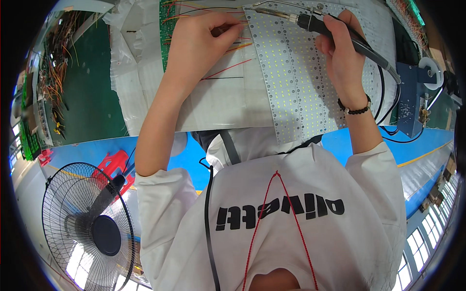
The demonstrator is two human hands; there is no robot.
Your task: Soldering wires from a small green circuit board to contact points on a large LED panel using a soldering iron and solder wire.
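Right now right hand [340,46] is wrapped around a black soldering iron [335,33], tip at the top edge of a white LED panel [296,82]. Left hand [196,41] pinches thin red and yellow wires [233,44] beside that panel. Both lie on a white sheet [223,102] over the desk [92,97]. Green circuit board [167,24] just left of left hand; black floor fan [87,223] lower left.

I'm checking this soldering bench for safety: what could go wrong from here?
1. The left hand pinches thin wires close to the soldering iron tip, so a slip could burn the fingers.
2. The iron's cable loops beside the right hand and wrist; a snag could jerk the tip across the LED panel.
3. Loose red and black wires could touch the hot tip.
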